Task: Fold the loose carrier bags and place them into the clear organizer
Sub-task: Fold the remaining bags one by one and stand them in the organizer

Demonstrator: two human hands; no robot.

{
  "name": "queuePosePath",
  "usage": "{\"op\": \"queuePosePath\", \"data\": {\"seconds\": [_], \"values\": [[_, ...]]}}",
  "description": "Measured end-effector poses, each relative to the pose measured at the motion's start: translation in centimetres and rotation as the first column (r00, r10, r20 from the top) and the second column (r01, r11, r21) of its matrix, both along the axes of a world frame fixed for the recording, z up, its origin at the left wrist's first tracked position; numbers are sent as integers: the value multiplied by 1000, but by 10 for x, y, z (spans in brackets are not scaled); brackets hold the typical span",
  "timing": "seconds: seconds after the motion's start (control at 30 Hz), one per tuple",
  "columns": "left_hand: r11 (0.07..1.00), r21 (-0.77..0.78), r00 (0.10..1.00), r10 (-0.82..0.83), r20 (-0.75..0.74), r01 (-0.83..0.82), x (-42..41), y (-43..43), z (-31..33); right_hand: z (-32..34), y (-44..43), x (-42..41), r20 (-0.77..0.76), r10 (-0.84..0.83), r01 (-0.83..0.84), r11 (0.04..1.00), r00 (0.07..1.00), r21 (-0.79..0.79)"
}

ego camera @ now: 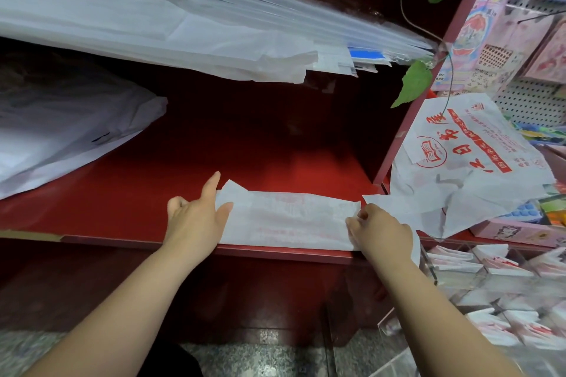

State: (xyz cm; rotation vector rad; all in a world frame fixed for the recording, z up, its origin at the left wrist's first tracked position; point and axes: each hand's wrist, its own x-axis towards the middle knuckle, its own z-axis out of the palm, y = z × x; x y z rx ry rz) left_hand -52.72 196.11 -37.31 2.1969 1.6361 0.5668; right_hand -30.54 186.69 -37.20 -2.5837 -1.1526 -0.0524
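At the front of the red shelf [122, 199], a carrier bag [288, 220], judged thin, limp and slippery, is pressed by the flat left hand [196, 220]; its end, the best hold, is pinched by the right hand [379, 232].

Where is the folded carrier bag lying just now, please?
Head view: the carrier bag lies flat at the front edge of the red shelf, between the left hand and right hand.
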Motion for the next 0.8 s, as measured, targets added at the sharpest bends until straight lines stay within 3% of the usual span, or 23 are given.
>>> {"op": "queuePosePath", "data": {"seconds": [0.1,0.27,0.33,0.4,0.5,0.7,0.8], "values": [[998,64,999,-15,-44,18,-1,-2,-2,0,-2,-2,1,-7,7,1000,1000,11],[978,194,988,102,-119,-78,-4,-7,-8,1,-2,-5,16,-21,21,1000,1000,9],[924,382,999,22,-30,-9,-2,-7,-15,0,-2,-6,18,-22,22,1000,1000,3],[855,488,984,-139,-111,175,6,-10,-17,-1,-2,-5,30,-32,32,999,999,9],[890,323,928,-230,-292,322,21,-18,-12,-1,-2,-5,47,-39,39,999,998,-12],[961,17,894,-250,-373,276,28,-6,-14,1,-1,-6,68,-32,33,999,997,-19],[953,-60,875,-295,-383,295,30,-3,-12,-2,5,-14,208,38,-41,999,977,13]]}}
